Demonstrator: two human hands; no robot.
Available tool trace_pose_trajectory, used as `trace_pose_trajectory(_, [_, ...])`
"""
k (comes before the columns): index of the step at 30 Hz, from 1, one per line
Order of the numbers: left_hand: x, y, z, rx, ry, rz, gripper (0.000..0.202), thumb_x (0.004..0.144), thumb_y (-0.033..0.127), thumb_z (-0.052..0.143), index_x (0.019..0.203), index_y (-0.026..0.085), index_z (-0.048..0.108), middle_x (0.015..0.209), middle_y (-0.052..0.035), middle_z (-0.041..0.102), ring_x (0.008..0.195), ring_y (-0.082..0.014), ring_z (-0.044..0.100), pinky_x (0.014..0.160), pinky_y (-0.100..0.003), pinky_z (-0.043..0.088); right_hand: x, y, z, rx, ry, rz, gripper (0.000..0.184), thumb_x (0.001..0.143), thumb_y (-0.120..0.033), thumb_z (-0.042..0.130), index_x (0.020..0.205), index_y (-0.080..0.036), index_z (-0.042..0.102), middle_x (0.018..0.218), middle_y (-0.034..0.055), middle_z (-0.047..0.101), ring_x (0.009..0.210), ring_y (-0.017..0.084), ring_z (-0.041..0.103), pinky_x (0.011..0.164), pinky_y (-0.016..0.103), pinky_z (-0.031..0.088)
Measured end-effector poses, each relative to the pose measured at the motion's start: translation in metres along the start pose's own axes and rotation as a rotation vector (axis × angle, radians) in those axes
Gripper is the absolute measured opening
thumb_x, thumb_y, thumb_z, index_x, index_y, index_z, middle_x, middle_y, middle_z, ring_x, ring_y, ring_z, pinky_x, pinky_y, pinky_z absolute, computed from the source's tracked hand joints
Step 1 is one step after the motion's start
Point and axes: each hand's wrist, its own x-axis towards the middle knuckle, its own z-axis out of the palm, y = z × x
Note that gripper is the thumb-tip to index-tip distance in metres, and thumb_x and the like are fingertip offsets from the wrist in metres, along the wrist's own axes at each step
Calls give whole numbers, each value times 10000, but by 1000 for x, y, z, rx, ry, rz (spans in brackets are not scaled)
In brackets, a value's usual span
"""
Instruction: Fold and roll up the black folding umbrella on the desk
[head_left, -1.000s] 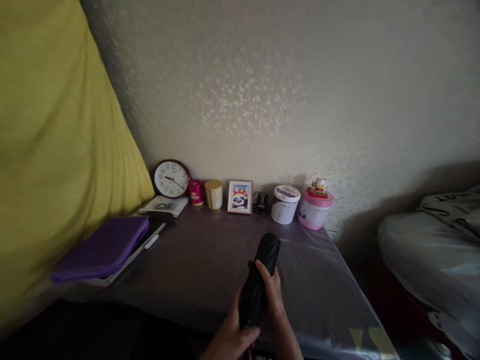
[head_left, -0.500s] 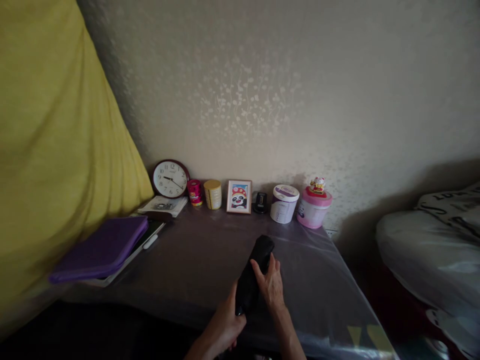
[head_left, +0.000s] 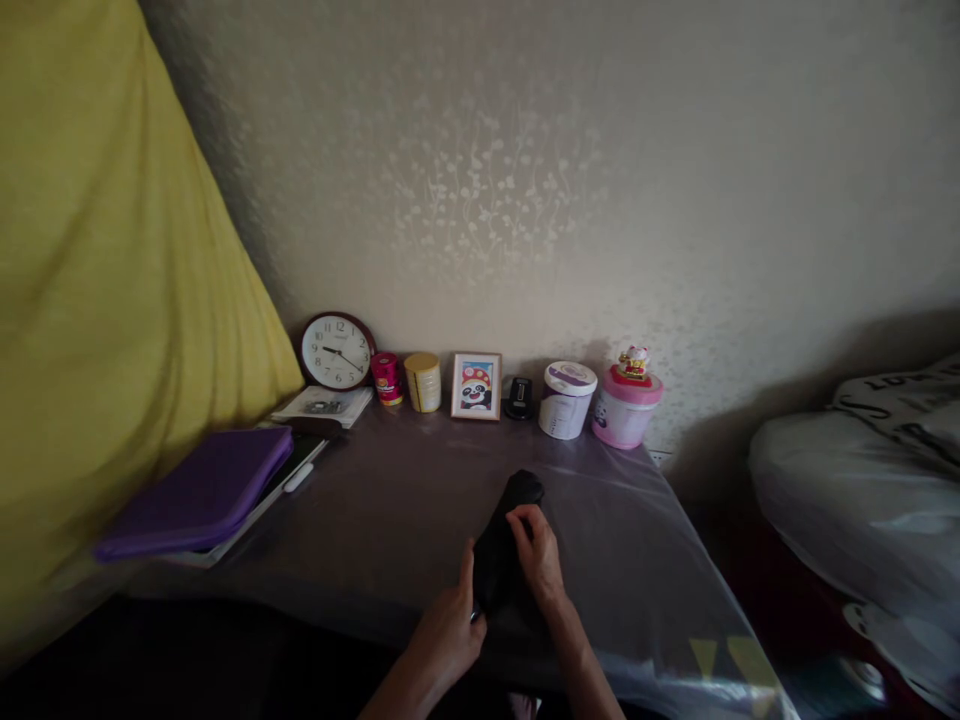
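Note:
A folded black umbrella (head_left: 501, 540) lies low over the dark table (head_left: 375, 520), its far end pointing toward the wall. My left hand (head_left: 450, 632) grips its near end from the left. My right hand (head_left: 537, 558) is curled over its middle from the right. Both hands hold it close to the table's front edge.
Along the wall stand a round clock (head_left: 337, 350), a red can (head_left: 388, 378), a yellow jar (head_left: 424, 381), a framed panda picture (head_left: 476, 385), a white tub (head_left: 567, 400) and a pink tub with a figurine (head_left: 626, 405). A purple case (head_left: 199, 492) lies at left; bedding (head_left: 862, 510) at right.
The umbrella has been lowered from a tilted, raised position down toward the table. Both hands have shifted with it; my right hand slid from its side onto its top.

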Motion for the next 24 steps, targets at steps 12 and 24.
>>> trace_pose_trajectory(12, [-6,2,4,50,47,31,758,784,167,429,1389,154,-28,856,-80,636,739,-167,586,687,-239,372,-15,1,-20,354,-176,180,247,724,-395,602,866,-199,651,853,18,602,726,157,590,710,276,447])
trace_pose_trajectory(24, [-1,14,1,510,-86,-44,713,830,134,412,1384,242,-23,897,-76,621,782,-161,609,673,-236,413,-24,3,-33,80,-285,-74,187,848,-344,464,868,-227,609,840,18,581,739,134,565,694,249,461])
